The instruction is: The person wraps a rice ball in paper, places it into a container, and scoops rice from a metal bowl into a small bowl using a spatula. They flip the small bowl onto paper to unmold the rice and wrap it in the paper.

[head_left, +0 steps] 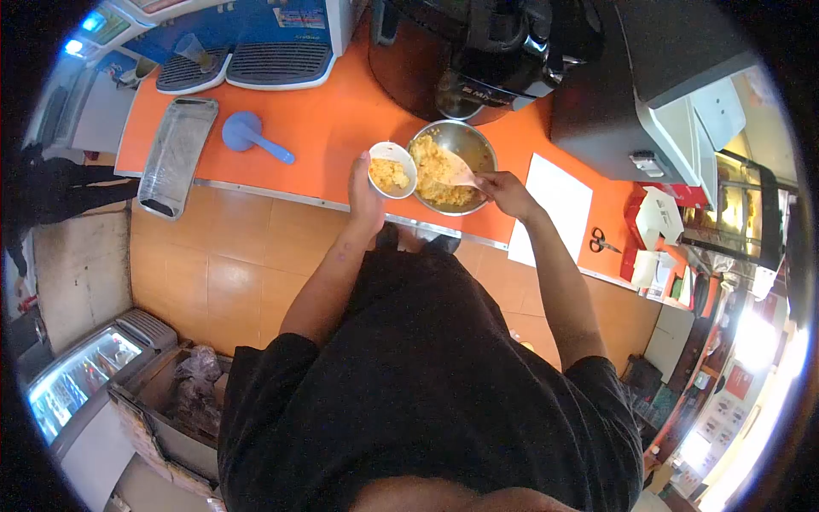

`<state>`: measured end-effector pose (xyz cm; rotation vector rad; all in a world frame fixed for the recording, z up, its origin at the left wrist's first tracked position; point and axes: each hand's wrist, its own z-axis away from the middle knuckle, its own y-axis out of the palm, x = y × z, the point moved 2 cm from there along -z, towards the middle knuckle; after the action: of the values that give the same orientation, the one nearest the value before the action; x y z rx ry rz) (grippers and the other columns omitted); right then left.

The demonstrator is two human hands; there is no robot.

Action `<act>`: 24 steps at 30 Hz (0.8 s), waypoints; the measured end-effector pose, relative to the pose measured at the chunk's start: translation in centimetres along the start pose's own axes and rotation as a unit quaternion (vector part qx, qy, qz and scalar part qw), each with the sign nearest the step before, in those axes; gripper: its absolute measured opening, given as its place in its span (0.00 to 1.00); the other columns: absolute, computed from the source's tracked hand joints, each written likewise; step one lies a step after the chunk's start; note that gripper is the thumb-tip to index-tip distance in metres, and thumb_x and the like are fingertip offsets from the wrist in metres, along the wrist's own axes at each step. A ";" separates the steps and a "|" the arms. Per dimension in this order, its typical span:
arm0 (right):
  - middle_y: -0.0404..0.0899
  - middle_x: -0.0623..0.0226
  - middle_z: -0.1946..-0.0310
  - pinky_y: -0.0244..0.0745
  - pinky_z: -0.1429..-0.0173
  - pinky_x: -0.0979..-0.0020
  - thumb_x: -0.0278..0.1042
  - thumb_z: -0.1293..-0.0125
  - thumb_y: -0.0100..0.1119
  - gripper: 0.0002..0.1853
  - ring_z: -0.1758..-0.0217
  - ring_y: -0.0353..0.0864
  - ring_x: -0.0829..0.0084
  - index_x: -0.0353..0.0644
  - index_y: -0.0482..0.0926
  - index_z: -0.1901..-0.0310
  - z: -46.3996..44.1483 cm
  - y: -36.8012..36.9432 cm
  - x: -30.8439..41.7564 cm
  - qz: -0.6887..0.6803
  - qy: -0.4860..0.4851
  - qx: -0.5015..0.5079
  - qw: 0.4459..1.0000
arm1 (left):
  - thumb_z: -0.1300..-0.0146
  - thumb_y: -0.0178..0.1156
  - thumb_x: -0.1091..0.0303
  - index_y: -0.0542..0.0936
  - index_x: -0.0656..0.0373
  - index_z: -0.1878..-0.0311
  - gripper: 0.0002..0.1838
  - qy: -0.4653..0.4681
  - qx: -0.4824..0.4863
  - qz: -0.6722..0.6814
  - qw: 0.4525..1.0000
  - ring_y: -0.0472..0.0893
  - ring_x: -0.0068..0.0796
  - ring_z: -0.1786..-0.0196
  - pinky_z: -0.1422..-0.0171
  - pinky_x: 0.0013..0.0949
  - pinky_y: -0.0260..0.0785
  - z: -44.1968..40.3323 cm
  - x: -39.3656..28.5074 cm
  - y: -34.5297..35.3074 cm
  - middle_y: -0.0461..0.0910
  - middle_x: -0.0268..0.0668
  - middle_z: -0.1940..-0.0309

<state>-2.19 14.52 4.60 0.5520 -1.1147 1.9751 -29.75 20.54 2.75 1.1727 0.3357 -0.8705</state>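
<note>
My left hand is wrapped round a small white cup, tilted beside the mixing bowl, with yellow crumbly food inside. A shiny metal bowl stands on the orange counter and holds more of the same yellow food. My right hand grips the handle of a pale rice paddle. The paddle's blade lies over the food in the bowl, with some food on it. The far end of the handle is hidden in my fingers.
A blue ladle-like scoop and a long metal tray lie left on the orange counter. Behind the bowl stands a black appliance. White paper, black scissors and a red-and-white box are to the right.
</note>
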 end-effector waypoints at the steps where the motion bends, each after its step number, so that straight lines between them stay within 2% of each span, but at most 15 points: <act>1: 0.79 0.64 0.74 0.73 0.59 0.68 0.50 0.27 0.49 0.22 0.68 0.77 0.71 0.37 0.82 0.59 0.4 -0.5 0.2 -0.016 0.003 0.002 1.000 | 0.27 0.45 0.50 0.72 0.60 0.45 0.23 0.000 0.000 -0.001 1.000 0.79 0.33 0.45 0.41 0.39 0.72 -0.3 0.2 -0.3 0.77 0.40 0.51; 3: 0.78 0.66 0.75 0.72 0.60 0.69 0.50 0.27 0.50 0.22 0.68 0.76 0.73 0.36 0.82 0.59 1.2 -1.4 0.9 -0.032 0.005 0.005 0.999 | 0.27 0.48 0.51 0.71 0.60 0.48 0.20 0.033 -0.012 -0.034 0.999 0.78 0.29 0.49 0.44 0.36 0.72 -0.9 0.3 -0.8 0.76 0.37 0.54; 7: 0.78 0.67 0.74 0.73 0.61 0.70 0.48 0.27 0.51 0.21 0.68 0.76 0.75 0.35 0.82 0.57 2.8 -2.9 1.9 -0.037 0.030 -0.002 0.999 | 0.28 0.50 0.52 0.71 0.60 0.49 0.19 0.066 -0.030 -0.069 0.995 0.77 0.27 0.51 0.45 0.35 0.72 -1.1 0.2 -0.1 0.76 0.36 0.55; 9: 0.78 0.68 0.74 0.74 0.61 0.70 0.48 0.27 0.51 0.20 0.68 0.77 0.75 0.36 0.82 0.56 3.8 -3.3 3.3 -0.055 0.031 -0.012 0.998 | 0.28 0.52 0.52 0.71 0.61 0.49 0.20 0.120 -0.054 -0.163 0.978 0.77 0.25 0.52 0.46 0.34 0.72 -1.3 0.3 0.8 0.75 0.36 0.56; 10: 0.79 0.65 0.73 0.75 0.60 0.69 0.45 0.27 0.52 0.18 0.66 0.78 0.73 0.38 0.82 0.54 4.4 -3.6 4.3 -0.050 0.038 -0.031 0.998 | 0.28 0.52 0.52 0.71 0.61 0.49 0.20 0.121 -0.056 -0.163 0.978 0.77 0.25 0.52 0.46 0.34 0.72 -1.5 0.6 1.4 0.75 0.36 0.56; 12: 0.80 0.63 0.71 0.77 0.60 0.67 0.43 0.28 0.53 0.16 0.65 0.80 0.71 0.39 0.82 0.53 5.1 -3.0 5.4 -0.043 0.045 -0.049 0.997 | 0.29 0.52 0.51 0.72 0.62 0.49 0.21 0.058 -0.019 -0.111 0.992 0.78 0.28 0.51 0.44 0.34 0.72 -1.7 1.6 2.6 0.76 0.38 0.55; 13: 0.80 0.63 0.69 0.77 0.61 0.68 0.40 0.30 0.54 0.14 0.66 0.80 0.71 0.42 0.82 0.51 5.5 -2.4 6.5 0.116 -0.095 -0.126 0.981 | 0.29 0.52 0.51 0.72 0.62 0.49 0.21 0.058 -0.020 -0.110 0.992 0.78 0.28 0.51 0.44 0.34 0.72 -1.5 1.7 3.3 0.76 0.38 0.55; 14: 0.80 0.64 0.67 0.77 0.62 0.68 0.37 0.31 0.54 0.13 0.67 0.80 0.71 0.45 0.82 0.49 6.2 -1.5 7.8 0.268 -0.231 -0.197 0.914 | 0.28 0.48 0.47 0.72 0.61 0.45 0.24 -0.006 0.011 -0.061 0.998 0.77 0.30 0.46 0.39 0.37 0.69 -1.4 2.1 4.2 0.76 0.39 0.50; 15: 0.81 0.59 0.61 0.79 0.58 0.62 0.32 0.35 0.55 0.16 0.64 0.82 0.61 0.49 0.80 0.46 6.7 -0.2 8.8 0.324 -0.208 -0.211 0.899 | 0.27 0.44 0.44 0.71 0.60 0.41 0.28 -0.068 0.043 -0.011 0.997 0.76 0.33 0.40 0.34 0.40 0.67 -1.3 2.3 4.9 0.76 0.41 0.45; 17: 0.81 0.59 0.58 0.79 0.55 0.60 0.29 0.36 0.55 0.17 0.61 0.81 0.56 0.48 0.79 0.44 7.8 1.7 10.8 0.436 -0.186 -0.209 0.855 | 0.26 0.40 0.43 0.71 0.59 0.38 0.30 -0.072 0.083 0.015 0.994 0.75 0.34 0.38 0.32 0.42 0.66 -1.6 2.6 5.7 0.76 0.42 0.42; 19: 0.81 0.59 0.56 0.79 0.54 0.59 0.28 0.36 0.55 0.17 0.59 0.81 0.56 0.48 0.79 0.45 8.3 1.4 11.3 0.429 -0.187 -0.207 0.859 | 0.27 0.44 0.46 0.73 0.61 0.43 0.27 -0.073 0.086 0.075 0.991 0.79 0.34 0.45 0.38 0.40 0.71 -0.8 1.9 6.6 0.78 0.42 0.47; 21: 0.81 0.58 0.55 0.79 0.53 0.59 0.28 0.36 0.55 0.17 0.57 0.81 0.55 0.47 0.78 0.46 8.4 0.7 11.8 0.422 -0.192 -0.202 0.863 | 0.27 0.43 0.46 0.73 0.61 0.43 0.27 -0.068 0.074 0.083 0.991 0.79 0.35 0.43 0.37 0.41 0.70 -0.9 1.6 6.2 0.78 0.41 0.46; 23: 0.81 0.56 0.56 0.79 0.55 0.59 0.28 0.36 0.55 0.15 0.57 0.83 0.58 0.44 0.78 0.47 8.6 -1.4 11.5 0.328 -0.160 -0.241 0.899 | 0.26 0.42 0.45 0.72 0.61 0.42 0.27 -0.063 0.058 0.092 0.992 0.78 0.35 0.42 0.36 0.42 0.70 -0.8 0.8 5.2 0.78 0.41 0.45; 24: 0.82 0.54 0.58 0.79 0.55 0.59 0.29 0.34 0.55 0.14 0.59 0.84 0.58 0.40 0.77 0.47 9.0 -2.4 11.7 0.280 -0.174 -0.259 0.908 | 0.26 0.42 0.46 0.72 0.61 0.42 0.27 -0.051 0.033 0.093 0.994 0.77 0.35 0.41 0.35 0.42 0.69 -0.7 -0.3 4.5 0.77 0.41 0.45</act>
<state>-7.32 12.52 18.48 0.3173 -2.1331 1.9451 -26.42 21.85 5.67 1.1945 0.1132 -0.7801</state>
